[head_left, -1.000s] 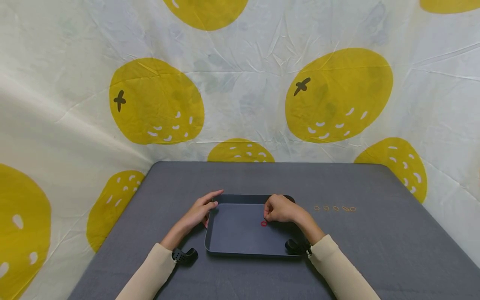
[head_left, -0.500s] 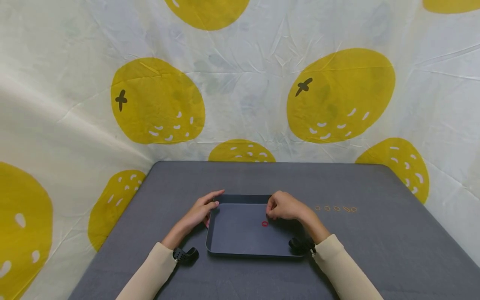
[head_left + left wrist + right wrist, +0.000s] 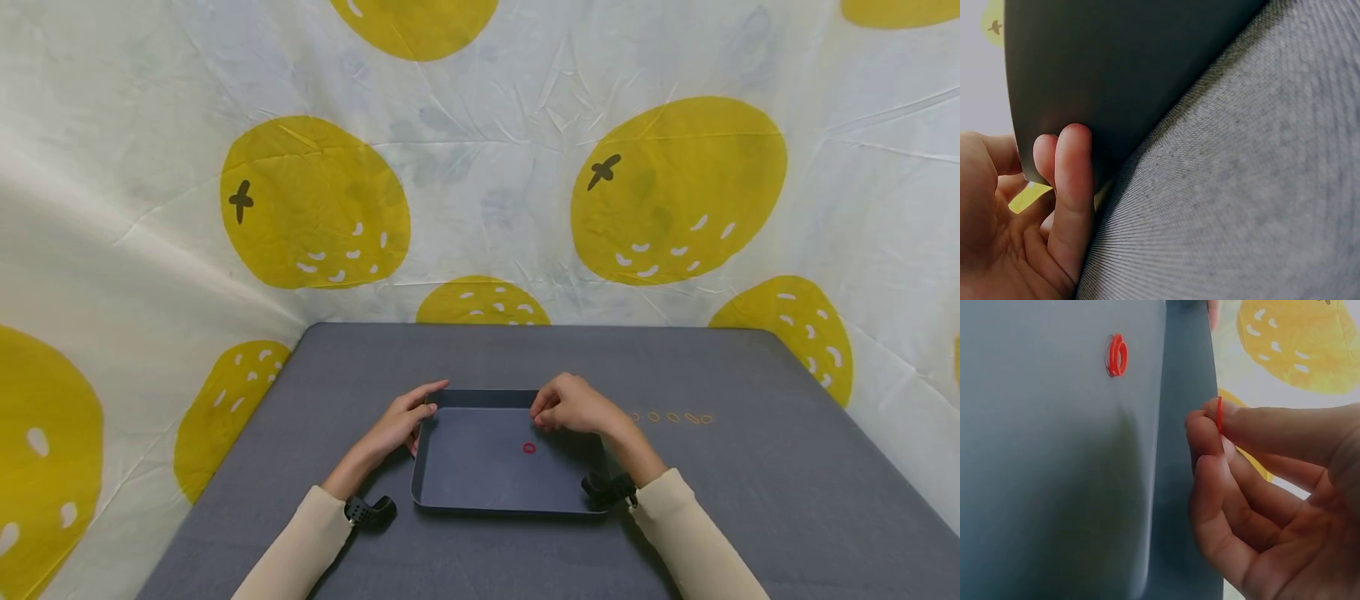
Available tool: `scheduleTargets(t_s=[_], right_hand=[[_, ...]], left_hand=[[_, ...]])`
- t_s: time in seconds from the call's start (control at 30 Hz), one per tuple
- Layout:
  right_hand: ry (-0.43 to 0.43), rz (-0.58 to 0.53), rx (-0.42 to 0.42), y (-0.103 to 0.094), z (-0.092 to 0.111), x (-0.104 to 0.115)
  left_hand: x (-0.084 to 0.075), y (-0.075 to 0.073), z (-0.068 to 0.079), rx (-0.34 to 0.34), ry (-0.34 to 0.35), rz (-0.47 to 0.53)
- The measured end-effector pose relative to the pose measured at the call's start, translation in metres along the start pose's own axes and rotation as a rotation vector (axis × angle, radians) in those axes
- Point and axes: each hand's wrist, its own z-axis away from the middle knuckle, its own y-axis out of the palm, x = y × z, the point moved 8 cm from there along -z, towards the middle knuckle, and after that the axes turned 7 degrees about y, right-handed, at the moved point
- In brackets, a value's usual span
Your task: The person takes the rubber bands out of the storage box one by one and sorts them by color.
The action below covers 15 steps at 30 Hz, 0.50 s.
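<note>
A dark grey rectangular tray (image 3: 472, 467) lies on the cloth-covered table. My left hand (image 3: 399, 421) grips its left side, thumb over the rim; the left wrist view has fingers (image 3: 1074, 162) against the outer wall. Red rubber bands (image 3: 529, 448) lie overlapping on the tray's floor, right of its middle. Over the tray's back right part is my right hand (image 3: 576, 406). Its thumb and forefinger pinch another thin red rubber band (image 3: 1220, 415), which shows edge-on in the right wrist view; the rest of it is hidden by the fingers.
To the right of the tray, several yellow-orange rubber bands (image 3: 672, 417) lie in a row on the grey tablecloth (image 3: 780, 492). Behind the table hangs a pale curtain (image 3: 487, 200) with large yellow fruit prints.
My right hand has risen from close beside the red rubber bands and moved slightly back and right. The left hand and the tray stay in place.
</note>
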Motion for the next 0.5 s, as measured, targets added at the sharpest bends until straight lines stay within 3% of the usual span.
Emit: scheduleTargets(t_s=[0.5], right_hand=[[-0.038,0.006,-0.039,-0.022,0.010,0.001]], left_hand=[[0.001,-0.001,-0.001,-0.005,-0.006,-0.002]])
